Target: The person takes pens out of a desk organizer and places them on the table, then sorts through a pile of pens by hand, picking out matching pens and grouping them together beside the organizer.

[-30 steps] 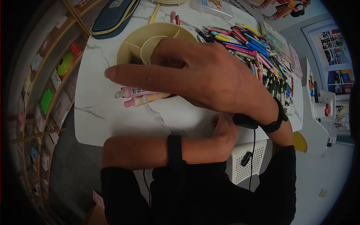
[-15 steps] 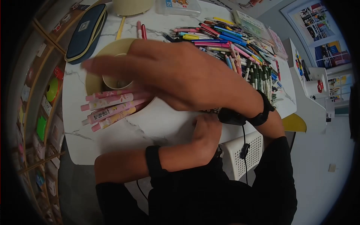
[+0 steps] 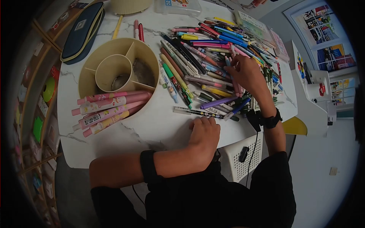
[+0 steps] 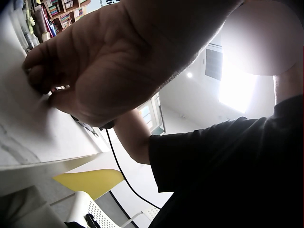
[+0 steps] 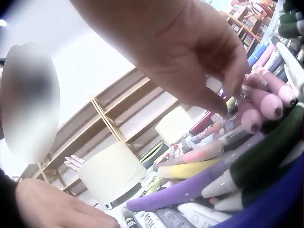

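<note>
My right hand (image 3: 249, 76) is at the pile of pens (image 3: 213, 60), its thumb and fingertips pinching a pink pen (image 3: 236, 84). In the right wrist view, more pink pens (image 5: 266, 102) lie right beside those fingertips. My left hand (image 3: 205, 135) rests loosely curled at the table's front edge, holding nothing, just short of a clear pen with black markings (image 3: 195, 111). To the left stands a round cream organizer (image 3: 86, 76) with a central cup and dividers. Several pink pens (image 3: 110, 108) lean together in its front compartment; other compartments show bare floor.
A navy pencil case (image 3: 81, 32) lies at the back left, with two red and pink pens (image 3: 139, 30) near it. Behind are another cream container (image 3: 131, 7) and a clear plastic box (image 3: 178, 7). A white perforated chair (image 3: 243, 157) is below the table's edge.
My right hand has moved from above the organizer rightward to the pen pile, uncovering the organizer and its pink pens. My left hand stays at the table edge.
</note>
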Motion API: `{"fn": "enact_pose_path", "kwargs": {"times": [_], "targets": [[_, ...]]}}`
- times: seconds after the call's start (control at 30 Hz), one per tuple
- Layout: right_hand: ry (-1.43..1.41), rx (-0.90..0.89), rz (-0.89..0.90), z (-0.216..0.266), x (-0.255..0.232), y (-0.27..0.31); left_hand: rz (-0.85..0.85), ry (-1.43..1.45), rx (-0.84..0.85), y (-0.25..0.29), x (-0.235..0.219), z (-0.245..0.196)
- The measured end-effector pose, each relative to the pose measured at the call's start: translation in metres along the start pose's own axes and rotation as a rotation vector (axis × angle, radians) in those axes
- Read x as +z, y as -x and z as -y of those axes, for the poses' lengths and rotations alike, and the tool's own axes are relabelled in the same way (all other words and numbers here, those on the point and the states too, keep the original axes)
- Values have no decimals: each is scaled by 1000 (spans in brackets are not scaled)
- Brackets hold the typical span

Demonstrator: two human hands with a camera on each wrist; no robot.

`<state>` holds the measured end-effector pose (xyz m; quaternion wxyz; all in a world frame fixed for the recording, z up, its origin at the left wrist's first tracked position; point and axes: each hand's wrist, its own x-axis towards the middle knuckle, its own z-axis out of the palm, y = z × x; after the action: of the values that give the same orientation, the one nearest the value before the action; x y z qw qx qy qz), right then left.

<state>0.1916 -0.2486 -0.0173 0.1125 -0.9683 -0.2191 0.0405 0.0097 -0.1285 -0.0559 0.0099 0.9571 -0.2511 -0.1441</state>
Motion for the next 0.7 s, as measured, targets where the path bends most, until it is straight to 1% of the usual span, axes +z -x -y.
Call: {"fn": "enact_pose_path", "kwargs": {"times": [0.03,0.2,0.23,0.3,0.37,0.4,0.47,0.5,0.57,0.6,0.67,0.7], "targets": [[-6,4,-2,1,1,0,5,-5,3,-1,0,0],[179,-6,50,-4,13,-10,-7,15,7,-1,2,0],[175,-4,49,-6,12,-10,-4,12,9,-1,2,0],[157,-150,-49,-11,10,-10,-13,37,5,-1,2,1],[-64,-146,-35,0,-17,-8,-5,25,3,0,-2,2],[-431,-23,44,1,-28,-7,3,11,11,1,-2,2],[-995,-163,-151,-8,-36,-3,14,15,6,0,-1,2],[-1210,-198,-218,-12,-36,0,13,15,6,0,-1,1],[-1581,-43,-341,-24,-15,-1,15,12,-2,0,-3,1],[-1689,49,-296,-30,-2,-1,23,6,2,1,-3,1],[-1787,123,-70,-52,16,-7,32,-2,-1,1,-3,1],[-1766,77,-88,-49,19,-9,42,-19,17,1,-3,1]]}}
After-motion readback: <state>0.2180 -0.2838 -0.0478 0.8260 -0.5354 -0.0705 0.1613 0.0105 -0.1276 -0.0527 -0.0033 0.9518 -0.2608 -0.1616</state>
